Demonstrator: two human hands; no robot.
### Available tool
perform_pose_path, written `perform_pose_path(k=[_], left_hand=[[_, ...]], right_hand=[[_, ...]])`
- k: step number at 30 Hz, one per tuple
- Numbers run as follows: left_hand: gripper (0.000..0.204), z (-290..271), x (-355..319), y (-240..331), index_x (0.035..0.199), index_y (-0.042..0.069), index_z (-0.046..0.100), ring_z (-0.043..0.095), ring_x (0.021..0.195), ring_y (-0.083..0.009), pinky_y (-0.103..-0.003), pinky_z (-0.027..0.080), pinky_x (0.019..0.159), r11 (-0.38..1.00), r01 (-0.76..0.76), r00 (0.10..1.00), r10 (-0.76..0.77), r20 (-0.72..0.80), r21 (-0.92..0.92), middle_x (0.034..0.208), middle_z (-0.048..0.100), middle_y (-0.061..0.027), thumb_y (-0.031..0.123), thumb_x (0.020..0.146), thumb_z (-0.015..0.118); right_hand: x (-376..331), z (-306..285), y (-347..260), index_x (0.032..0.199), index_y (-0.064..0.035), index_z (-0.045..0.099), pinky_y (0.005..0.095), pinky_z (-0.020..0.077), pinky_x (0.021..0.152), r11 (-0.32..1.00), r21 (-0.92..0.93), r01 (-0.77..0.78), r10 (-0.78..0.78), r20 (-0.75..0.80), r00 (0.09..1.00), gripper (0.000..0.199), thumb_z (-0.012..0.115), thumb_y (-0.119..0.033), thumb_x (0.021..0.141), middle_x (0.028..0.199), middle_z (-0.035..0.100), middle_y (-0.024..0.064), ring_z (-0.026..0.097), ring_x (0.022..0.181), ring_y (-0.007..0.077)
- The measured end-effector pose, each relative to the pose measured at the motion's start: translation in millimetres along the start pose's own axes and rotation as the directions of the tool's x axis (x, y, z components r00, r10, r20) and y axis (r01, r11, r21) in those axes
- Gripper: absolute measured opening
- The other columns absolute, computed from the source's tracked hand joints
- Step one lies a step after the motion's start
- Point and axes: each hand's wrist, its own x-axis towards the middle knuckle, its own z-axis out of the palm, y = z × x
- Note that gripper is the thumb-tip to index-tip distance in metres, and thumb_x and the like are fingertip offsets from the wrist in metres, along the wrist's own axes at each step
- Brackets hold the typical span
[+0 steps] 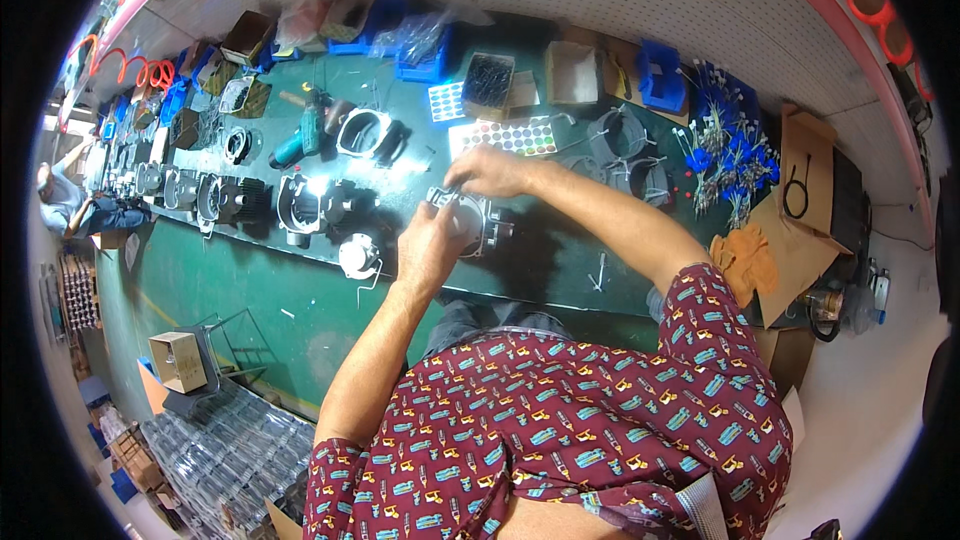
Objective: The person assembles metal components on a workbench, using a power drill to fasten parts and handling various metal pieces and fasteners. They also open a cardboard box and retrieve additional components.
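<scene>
- The left hand (428, 252) is clamped around a round grey metal housing (472, 220), holding it at the near edge of the dark green workbench (300, 305).
- The right hand (487, 172), fingers pinched together, touches the housing's top rim; what it pinches is too small to tell.
- A loosened grip could tip the housing off the edge.
- A white round part (358, 256) just beside could get knocked.

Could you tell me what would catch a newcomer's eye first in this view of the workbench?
At the centre, the left hand grips a round metal housing on the green workbench while the right hand works at its top edge. A row of similar housings runs off to the left, with a teal power drill behind them. To the right, a cluster of blue-tipped parts stands out.
</scene>
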Motion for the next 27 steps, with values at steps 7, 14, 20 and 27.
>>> perform_pose_path(k=[7,14,20,27], left_hand=[[0.052,7,2,-5,0.126,0.012,0.064,0.067,0.093,-0.0348,-0.043,0.057,0.077,1.0,-0.019,1.0,0.019,-0.002,0.013,0.108,0.061,-0.0167,0.018,0.077,0.079],[0.054,13,7,-16,0.125,0.009,0.063,0.068,0.09,-0.034,-0.043,0.057,0.074,0.986,-0.134,0.991,0.134,0.009,0.096,0.102,0.063,-0.016,0.021,0.075,0.081],[0.052,11,8,-20,0.123,0.009,0.063,0.067,0.09,-0.0348,-0.043,0.057,0.073,0.981,-0.187,0.982,0.188,-0.013,0.049,0.1,0.064,-0.0165,0.019,0.075,0.081],[0.045,20,17,-28,0.118,0.007,0.061,0.068,0.091,-0.036,-0.044,0.057,0.073,0.967,-0.23,0.973,0.229,0.027,0.108,0.1,0.064,-0.0186,0.02,0.078,0.076]], right_hand=[[2,2,1,0.111,-0.0027,0.073,0.0429,0.0502,0.096,0.99,-0.137,-0.011,0.012,0.007,1.0,0.028,0.067,-0.002,0.083,0.109,0.072,0.0168,0.065,0.107,0.033],[6,5,-3,0.109,0.001,0.072,0.0413,0.0543,0.088,0.977,-0.204,-0.061,0.073,0.056,0.996,0.027,0.065,-0.001,0.083,0.104,0.072,0.0212,0.069,0.098,0.0339],[6,7,13,0.106,0.0007,0.074,0.0394,0.0553,0.085,0.987,-0.045,-0.156,0.157,0.016,0.987,0.028,0.067,-0.015,0.083,0.101,0.074,0.0212,0.071,0.093,0.0316],[14,19,35,0.09,-0.0065,0.08,0.0352,0.0568,0.071,0.949,-0.014,-0.314,0.313,-0.051,0.948,0.023,0.078,-0.023,0.074,0.082,0.076,0.0152,0.073,0.074,0.0242]])
